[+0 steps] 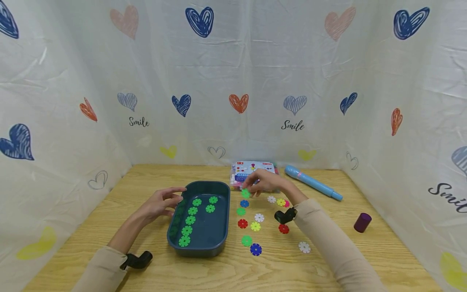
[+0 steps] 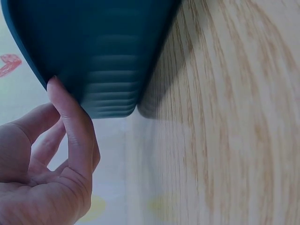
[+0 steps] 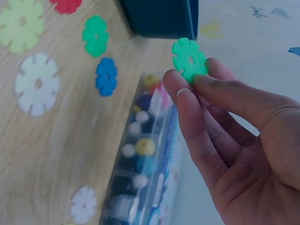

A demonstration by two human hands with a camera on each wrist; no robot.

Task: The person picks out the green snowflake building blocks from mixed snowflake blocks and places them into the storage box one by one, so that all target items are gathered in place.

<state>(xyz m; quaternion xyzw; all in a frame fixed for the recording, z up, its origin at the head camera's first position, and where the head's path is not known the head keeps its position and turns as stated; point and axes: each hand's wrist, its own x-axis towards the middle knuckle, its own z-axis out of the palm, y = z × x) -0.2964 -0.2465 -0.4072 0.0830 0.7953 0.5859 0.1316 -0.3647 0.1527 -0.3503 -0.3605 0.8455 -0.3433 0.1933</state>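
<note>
A dark blue-green tray (image 1: 198,250) stands on the table with several green notched discs (image 1: 190,220) lying inside it. At the tray's left rim is my left hand (image 1: 160,205); its fingers touch the rim, loosely bent, as the left wrist view (image 2: 58,154) also shows. Thumb and fingertips of my right hand (image 1: 263,181) pinch a green notched disc (image 3: 189,60), raised off the table beside the tray's far right corner. Loose discs lie below that hand: a blue disc (image 1: 244,203), a green disc (image 1: 241,211) and a red disc (image 1: 242,223).
Behind my right hand sits a clear compartment box (image 1: 237,172) of small coloured pieces. A light blue tube-like stick (image 1: 313,183) and a purple cylinder (image 1: 363,222) are at the right. More discs, including a white disc (image 1: 304,247), lie under and near my right forearm.
</note>
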